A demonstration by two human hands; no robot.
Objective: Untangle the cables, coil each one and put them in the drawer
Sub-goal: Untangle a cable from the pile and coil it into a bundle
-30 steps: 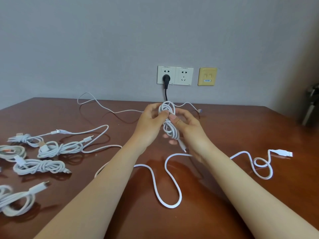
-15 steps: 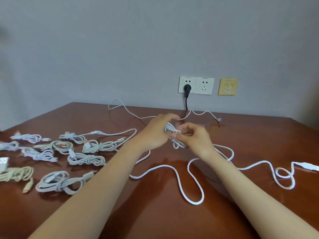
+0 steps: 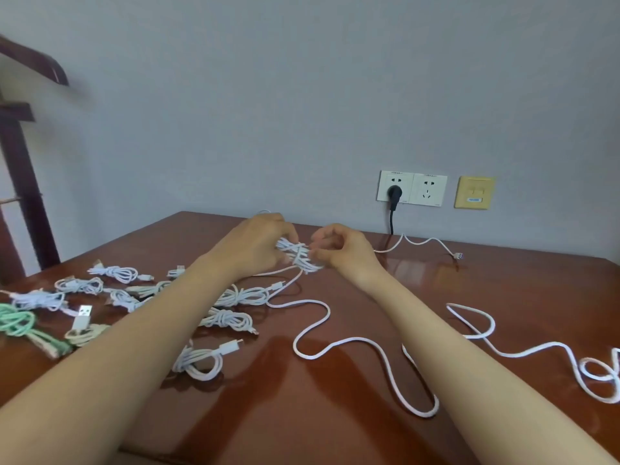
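Both hands meet above the middle of the brown wooden table, towards its back edge. The left hand has its fingers curled round a half-wound white cable bundle and holds it just off the table. The right hand pinches the bundle's near end between thumb and fingertips, its other fingers bent in. The bundle's loose tail drops to the table and snakes towards the front edge, passes under the right forearm and runs on to the right edge. Coiled white cables lie in a cluster on the left half of the table, with a green coiled cable at the left edge. A thin white cable lies along the back edge below a double wall socket with a black plug in it.
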